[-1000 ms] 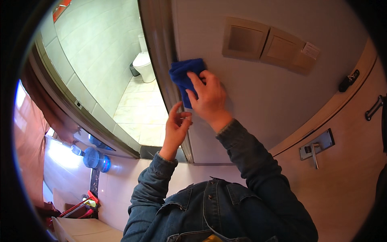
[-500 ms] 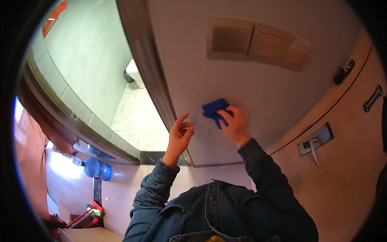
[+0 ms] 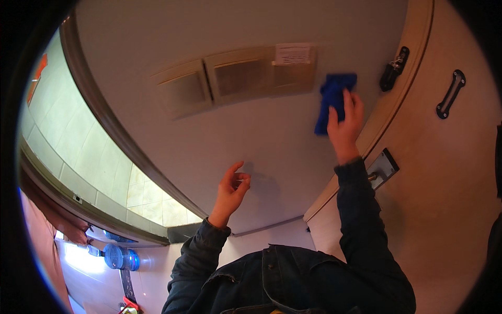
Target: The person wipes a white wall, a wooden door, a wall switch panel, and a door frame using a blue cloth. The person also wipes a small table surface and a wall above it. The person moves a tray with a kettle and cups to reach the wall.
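Note:
A blue cloth [image 3: 333, 97] lies against the grey-white wall [image 3: 261, 131], under the fingers of my right hand [image 3: 347, 125]. That hand grips the cloth just right of the switch panel [image 3: 238, 76], close to the door frame. My left hand [image 3: 231, 191] is raised lower down before the wall, fingers apart and partly curled, with nothing in it. The panel has several wide plates, and a small printed label [image 3: 293, 54] is stuck on its right end.
On the right is a wooden door [image 3: 418, 209] with a lever handle plate [image 3: 384, 168], a dark pull handle [image 3: 451, 94] and a black latch [image 3: 395, 69] on the frame. To the left, a doorway opens onto a tiled room [image 3: 78, 131]. A blue water bottle [image 3: 121, 257] stands lower left.
My right hand has moved up and to the right with the cloth, from below the panel to beside its right end. The view has turned right. My left hand keeps its pose.

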Available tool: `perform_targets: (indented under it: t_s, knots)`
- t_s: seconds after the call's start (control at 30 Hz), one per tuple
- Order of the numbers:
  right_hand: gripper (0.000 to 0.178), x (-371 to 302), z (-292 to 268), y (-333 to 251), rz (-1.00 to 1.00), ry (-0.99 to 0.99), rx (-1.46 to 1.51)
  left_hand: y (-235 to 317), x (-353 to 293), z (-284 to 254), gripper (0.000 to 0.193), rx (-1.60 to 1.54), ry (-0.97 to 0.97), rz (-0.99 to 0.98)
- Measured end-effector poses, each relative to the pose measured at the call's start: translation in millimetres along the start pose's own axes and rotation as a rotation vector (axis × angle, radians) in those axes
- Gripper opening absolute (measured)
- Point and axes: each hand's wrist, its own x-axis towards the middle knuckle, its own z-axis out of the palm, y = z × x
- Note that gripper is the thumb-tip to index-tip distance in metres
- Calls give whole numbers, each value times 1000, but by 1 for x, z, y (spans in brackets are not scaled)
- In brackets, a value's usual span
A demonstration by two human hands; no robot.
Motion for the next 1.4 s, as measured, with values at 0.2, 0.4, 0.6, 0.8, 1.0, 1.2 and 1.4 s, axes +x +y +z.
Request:
perform_targets:
  t_s: [0.2,0.4,0.6,0.8,1.0,1.2,1.4]
  knots:
    - [50,88,1,-1,-139,42,73,8,12,34,47,-50,-30,22]
    - [52,54,-8,51,60,87,-102,7,12,50,48,9,-62,29]
    - [50,-30,-6,69,312,42,-27,1,14,56,47,-82,-96,49]
    - [49,-15,1,37,146,51,-3,-6,10,40,45,-4,-118,51]
    - [52,108,8,-15,-276,79,45,-11,0,13,44,-44,-86,21]
    - [58,177,21,-104,-652,-30,60,-9,-16,-26,43,-26,-40,53]
    - [59,183,50,-213,-827,-159,118,-6,-35,-65,42,-20,17,97]
